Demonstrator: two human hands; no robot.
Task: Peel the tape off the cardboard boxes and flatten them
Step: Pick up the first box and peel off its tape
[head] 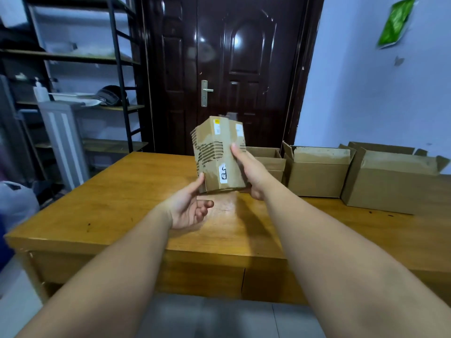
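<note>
A small closed cardboard box (pixel 217 152) with black stripes, white labels and shiny tape is held upright in the air above the wooden table (pixel 117 206). My right hand (pixel 251 172) grips its right side, thumb on the front face. My left hand (pixel 190 208) is below its lower left corner, thumb touching the corner, the other fingers loosely curled and holding nothing.
Three open cardboard boxes stand along the table's far right: a small one (pixel 268 159), a middle one (pixel 317 172) and a large one (pixel 393 179). A dark door (pixel 219 69) is behind, and metal shelving (pixel 73 69) at the left.
</note>
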